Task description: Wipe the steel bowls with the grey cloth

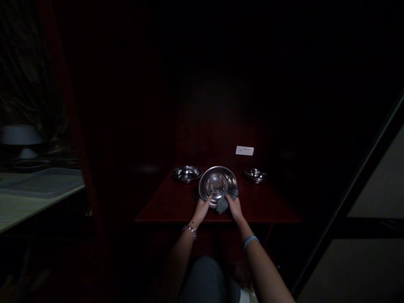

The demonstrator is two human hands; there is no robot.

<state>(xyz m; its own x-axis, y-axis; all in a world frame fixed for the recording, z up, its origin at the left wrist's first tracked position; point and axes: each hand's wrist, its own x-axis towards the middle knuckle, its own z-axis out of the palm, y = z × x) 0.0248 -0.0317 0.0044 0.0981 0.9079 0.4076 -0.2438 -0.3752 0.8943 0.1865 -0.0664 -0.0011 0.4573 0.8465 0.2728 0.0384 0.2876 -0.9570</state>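
A shiny steel bowl [217, 182] is held tilted above the red table, its hollow side facing me. My left hand [202, 208] grips the bowl's near left rim, thumb on the inside. A grey cloth [222, 203] hangs over the near right rim, bunched in my right hand [234, 206], which presses it against the bowl. The fingers of both hands are partly hidden behind the bowl and the cloth.
On the dark red table [170, 206] another steel bowl [187, 173] stands at the back left, and smaller steel bowls [256, 175], seemingly stacked, at the back right. A white socket plate [245, 150] is on the back wall. Farther left, a lamp [22, 135] stands behind a pale table [19, 208].
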